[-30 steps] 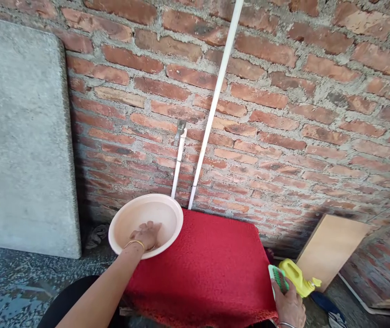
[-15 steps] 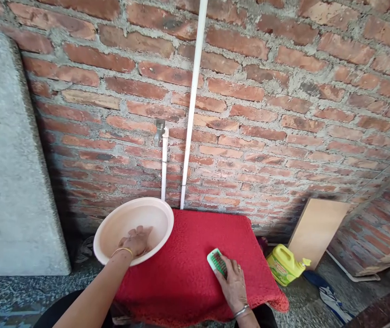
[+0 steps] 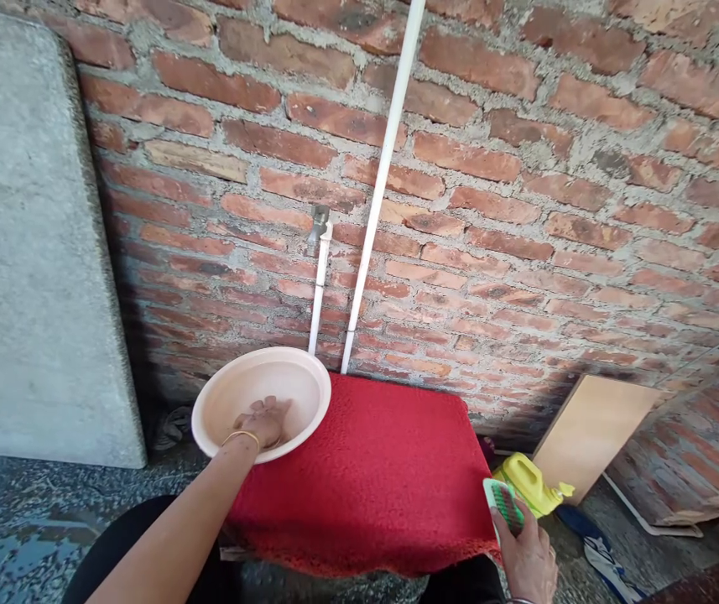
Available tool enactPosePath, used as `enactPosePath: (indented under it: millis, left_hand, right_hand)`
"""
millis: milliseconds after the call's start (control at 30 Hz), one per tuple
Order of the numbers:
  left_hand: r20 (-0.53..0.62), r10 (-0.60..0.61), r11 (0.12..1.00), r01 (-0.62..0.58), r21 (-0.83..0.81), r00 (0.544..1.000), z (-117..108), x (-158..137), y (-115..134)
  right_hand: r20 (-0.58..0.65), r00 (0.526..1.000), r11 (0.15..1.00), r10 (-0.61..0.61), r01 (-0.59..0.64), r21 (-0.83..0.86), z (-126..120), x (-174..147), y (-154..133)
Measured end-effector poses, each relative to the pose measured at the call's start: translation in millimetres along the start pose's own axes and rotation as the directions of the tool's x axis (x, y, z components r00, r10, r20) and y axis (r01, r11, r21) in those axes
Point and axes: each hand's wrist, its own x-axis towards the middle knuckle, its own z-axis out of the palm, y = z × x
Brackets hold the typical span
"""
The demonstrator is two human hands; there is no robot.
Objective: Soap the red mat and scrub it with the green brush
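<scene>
My left hand (image 3: 263, 421) is down inside a pale pink plastic basin (image 3: 208, 394), its fingers spread in what looks like water. The basin stands on the back left of a wet-looking red cloth (image 3: 372, 470) that lies over a low surface. At the cloth's right edge my right hand (image 3: 528, 549) grips a green-and-white scrub brush (image 3: 491, 497), with the bristles partly in sight and the brush tilted. Whether the brush touches the cloth I cannot tell.
A yellow jug (image 3: 539, 482) stands on the floor just beyond the brush. Behind it a tan board (image 3: 595, 432) leans on the brick wall. Sandals (image 3: 604, 558) lie at the right. On the left stands a grey slab (image 3: 38, 252); white pipes (image 3: 377, 193) run up the wall.
My right hand has carried the brush from the middle of the cloth to its right edge. My left hand stays in the basin. The view has shifted slightly.
</scene>
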Motion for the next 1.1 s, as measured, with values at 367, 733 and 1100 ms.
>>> enactPosePath:
  millis: [367,733,1100]
  left_hand:
    - [0.004,0.003,1.000,-0.003,0.024,1.000,4,3,-3]
    - [-0.042,0.015,1.000,-0.016,-0.014,0.999,2,1,-5]
    - [0.018,0.003,1.000,-0.003,-0.002,1.000,-10,-11,8]
  right_hand:
    - [0.313,0.672,0.721,-0.671,0.495,0.484,22,-147,-210]
    - [0.073,0.850,0.813,-0.522,0.470,0.344,31,-90,-112]
    - [-0.035,0.994,0.995,0.100,-0.100,0.012,-19,-6,23]
